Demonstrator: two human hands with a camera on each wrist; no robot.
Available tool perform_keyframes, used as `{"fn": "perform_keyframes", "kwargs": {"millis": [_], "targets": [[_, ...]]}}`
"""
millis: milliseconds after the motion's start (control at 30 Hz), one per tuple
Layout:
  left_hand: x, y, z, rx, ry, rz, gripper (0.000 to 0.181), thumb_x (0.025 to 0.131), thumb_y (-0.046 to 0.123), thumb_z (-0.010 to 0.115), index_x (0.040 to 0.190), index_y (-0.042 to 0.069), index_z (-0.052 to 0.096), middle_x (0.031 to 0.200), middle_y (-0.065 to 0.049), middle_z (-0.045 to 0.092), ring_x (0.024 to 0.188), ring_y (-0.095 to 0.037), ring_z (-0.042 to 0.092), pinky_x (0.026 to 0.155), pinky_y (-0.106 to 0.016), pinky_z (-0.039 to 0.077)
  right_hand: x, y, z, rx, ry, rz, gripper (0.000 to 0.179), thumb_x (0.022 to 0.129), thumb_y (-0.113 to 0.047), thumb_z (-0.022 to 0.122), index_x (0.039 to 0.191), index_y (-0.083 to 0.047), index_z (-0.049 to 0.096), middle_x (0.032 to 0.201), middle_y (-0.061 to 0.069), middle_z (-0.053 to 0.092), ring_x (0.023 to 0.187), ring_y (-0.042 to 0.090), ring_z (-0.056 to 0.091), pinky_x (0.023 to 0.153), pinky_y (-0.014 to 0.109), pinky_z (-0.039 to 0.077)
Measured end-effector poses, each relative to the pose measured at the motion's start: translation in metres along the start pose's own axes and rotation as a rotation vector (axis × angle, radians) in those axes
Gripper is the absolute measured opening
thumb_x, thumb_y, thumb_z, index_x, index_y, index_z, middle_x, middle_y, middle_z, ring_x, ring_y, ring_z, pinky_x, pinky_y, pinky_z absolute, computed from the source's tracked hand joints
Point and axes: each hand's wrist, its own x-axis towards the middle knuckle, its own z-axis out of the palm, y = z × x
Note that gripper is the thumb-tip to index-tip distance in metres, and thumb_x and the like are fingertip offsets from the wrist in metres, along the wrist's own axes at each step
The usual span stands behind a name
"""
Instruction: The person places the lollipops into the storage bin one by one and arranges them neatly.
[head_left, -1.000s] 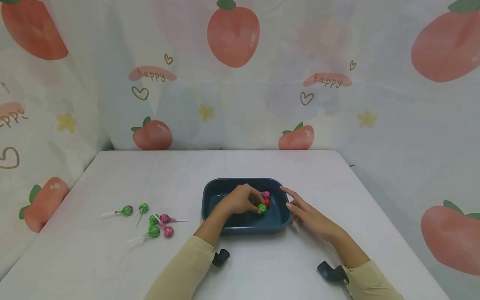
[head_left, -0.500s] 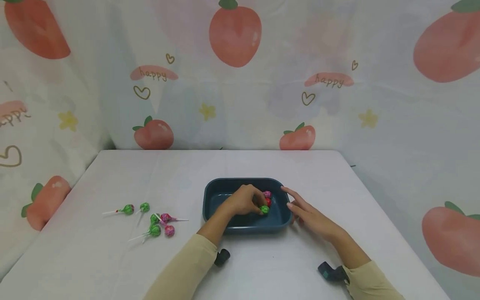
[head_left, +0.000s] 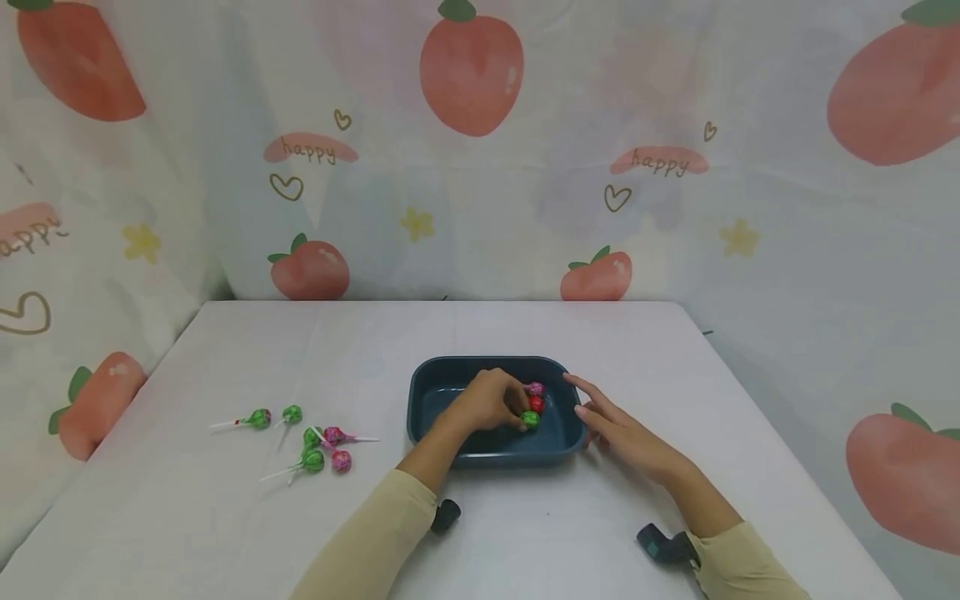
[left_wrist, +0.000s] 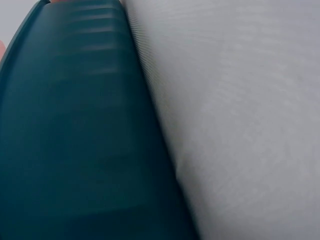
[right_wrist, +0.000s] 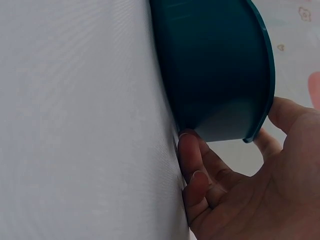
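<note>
My left hand (head_left: 483, 402) reaches down into a dark teal tray (head_left: 510, 459) and pinches a green lollipop (head_left: 530, 420), whose stick is hidden by the hand. Beyond it in the tray lie a red lollipop (head_left: 536, 404) and a pink lollipop (head_left: 535, 389), partly covered by the fingers. At the tray's right end my right hand (head_left: 626, 437) touches the rim and outer wall with extended fingers. In the right wrist view, fingertips (right_wrist: 190, 150) sit low at the tray's corner. The left wrist view shows only the tray wall (left_wrist: 75, 125) and tablecloth, with no lollipop.
Left of the tray lies a loose group of lollipops: several green lollipops (head_left: 311, 460) and pink lollipops (head_left: 341, 461), sticks pointing different ways. A white cloth covers the table (head_left: 525, 542). A fruit-printed curtain (head_left: 495, 208) hangs behind and at both sides.
The view has shifted slightly. The green lollipop has moved a little to the right within the tray, and more of the red one shows. The right hand stays at the tray's end.
</note>
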Motion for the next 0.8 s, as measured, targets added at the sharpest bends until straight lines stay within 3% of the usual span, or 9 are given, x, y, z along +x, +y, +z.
{"fn": "perform_keyframes", "kwargs": {"millis": [167, 800], "targets": [[-0.0002, -0.0014, -0.0008, -0.012, 0.009, -0.025, 0.018, 0.077, 0.004, 0.091, 0.085, 0.012, 0.077, 0.082, 0.005, 0.071, 0.078, -0.009, 0.064, 0.078, -0.028, 0.054, 0.0017, -0.0010, -0.0001, -0.009, -0.005, -0.004, 0.055, 0.112, -0.041, 0.043, 0.163, -0.039, 0.022, 0.097, 0.015, 0.059, 0.092, 0.033, 0.056, 0.081, 0.041, 0.045], [0.0076, -0.0004, 0.0025, 0.011, -0.004, 0.005, 0.014, 0.081, 0.004, 0.089, 0.088, 0.010, 0.078, 0.079, 0.006, 0.070, 0.075, -0.007, 0.064, 0.073, -0.024, 0.053, 0.0019, 0.0016, -0.0016, -0.011, -0.007, -0.005, 0.055, 0.112, -0.041, 0.042, 0.164, -0.039, 0.021, 0.097, 0.014, 0.059, 0.093, 0.033, 0.056, 0.082, 0.040, 0.045]]}}
